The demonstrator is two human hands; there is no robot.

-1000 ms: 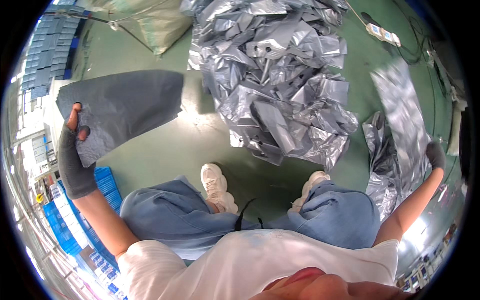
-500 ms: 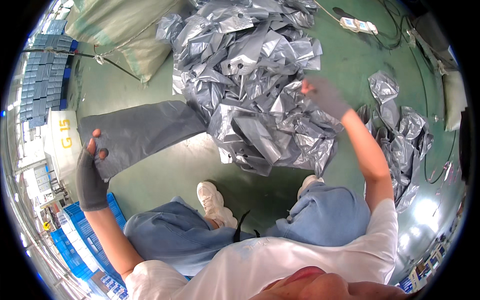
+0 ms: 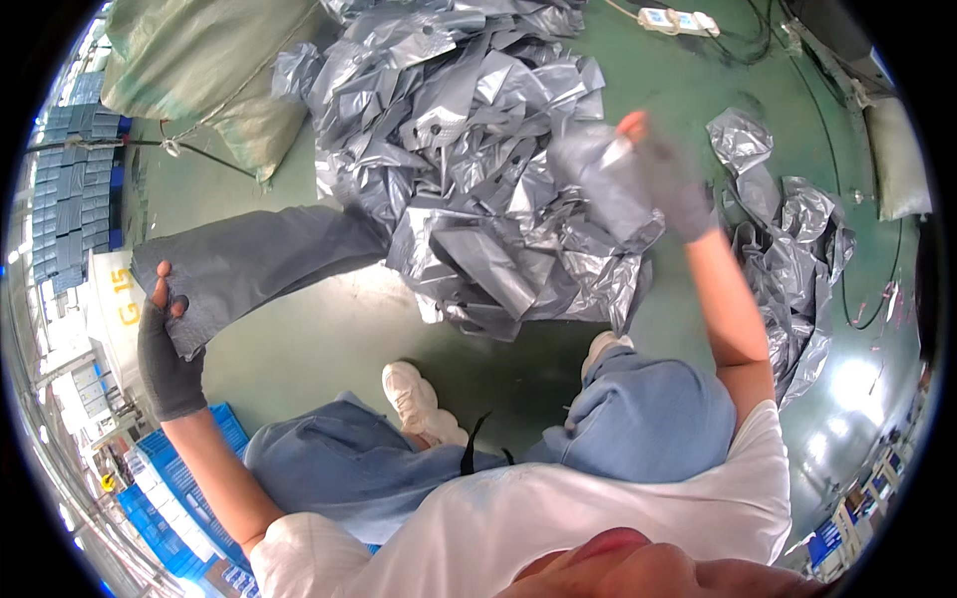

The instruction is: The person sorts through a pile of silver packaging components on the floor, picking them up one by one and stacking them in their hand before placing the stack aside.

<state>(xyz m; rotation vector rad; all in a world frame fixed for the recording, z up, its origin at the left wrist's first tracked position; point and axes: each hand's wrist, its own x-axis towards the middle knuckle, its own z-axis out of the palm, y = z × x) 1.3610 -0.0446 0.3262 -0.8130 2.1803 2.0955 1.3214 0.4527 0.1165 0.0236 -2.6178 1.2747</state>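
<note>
My left hand (image 3: 171,354), in a dark grey fingerless glove, grips the end of a long flat grey plastic bag (image 3: 259,261). Bare fingertips lie on the film near its edge, and the far end reaches to a big heap of crumpled grey plastic bags (image 3: 439,179) on the floor before me. Over the heap's right side, my right hand (image 3: 666,179), gloved the same way and smeared by motion, pinches a blurred grey plastic bag (image 3: 608,189). That bag is partly raised, and its lower part overlaps the heap, so I cannot tell where it ends.
A large woven sack (image 3: 204,70) stands at far left, near a black bar (image 3: 80,145). Blue plastic crates (image 3: 169,483) lie beside my left arm. More crumpled grey bags (image 3: 788,279) sit at right. A white power strip (image 3: 678,21) with cables lies at far right.
My right hand has risen slightly away from the heap, pulling a grey bag up with it. My left hand keeps its grip on its bag. The whole view has shifted a little.
</note>
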